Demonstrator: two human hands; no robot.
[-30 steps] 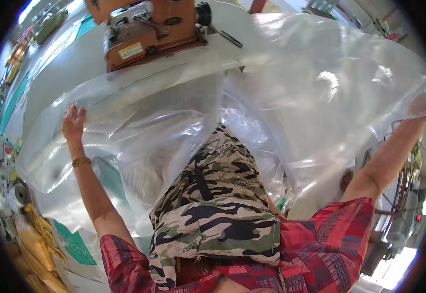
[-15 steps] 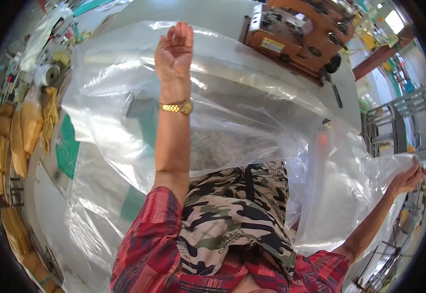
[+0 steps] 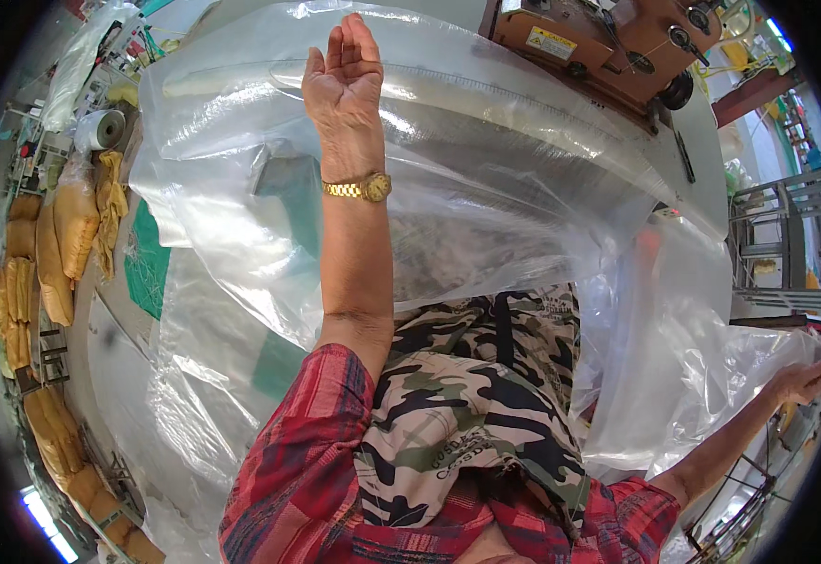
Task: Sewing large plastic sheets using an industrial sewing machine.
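A wide clear plastic sheet (image 3: 232, 235) spreads over the work table and across my lap. My left hand (image 3: 345, 85), with a gold watch (image 3: 362, 188) on its wrist, reaches over the sheet's far part. Its palm faces up, the fingers are stretched out, and nothing is in it. Far to the right, my right hand (image 3: 799, 382) has its fingers closed on a gathered edge of the same sheet, which pulls into folds towards it. Below the sheet's near edge lies a camouflage apron (image 3: 467, 395).
A brown sewing machine (image 3: 608, 47) stands at the far right of the table, with a dark thin tool (image 3: 684, 155) beside it. Yellowish wrapped bundles (image 3: 74, 226) and a white roll (image 3: 102, 130) are at the left. A metal rack (image 3: 782, 230) stands at the right.
My left hand has reached a little farther forward, palm still up. The right hand has come slightly lower in view, still holding the sheet. The whole view has shifted a little.
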